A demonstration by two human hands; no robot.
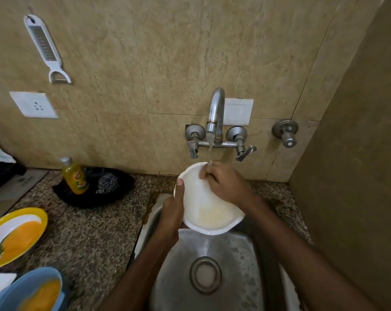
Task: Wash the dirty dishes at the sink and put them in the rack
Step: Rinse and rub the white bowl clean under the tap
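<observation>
A white bowl (209,213) is tilted over the steel sink (235,254), with cloudy water pooled in its lower part. My left hand (173,212) grips its left rim, thumb on the edge. My right hand (223,184) lies inside the bowl at its far rim, fingers curled under the stream of water from the tap (215,115). A yellow and white plate (13,237) smeared with orange and a blue dish (30,292) with orange residue wait on the counter at the left.
A black tray (93,189) behind the sink's left side holds a yellow soap bottle (74,176) and a steel scrubber (107,182). A speckled granite counter (95,239) surrounds the sink. A wall stands close on the right. A white peeler (45,47) hangs on the tiles.
</observation>
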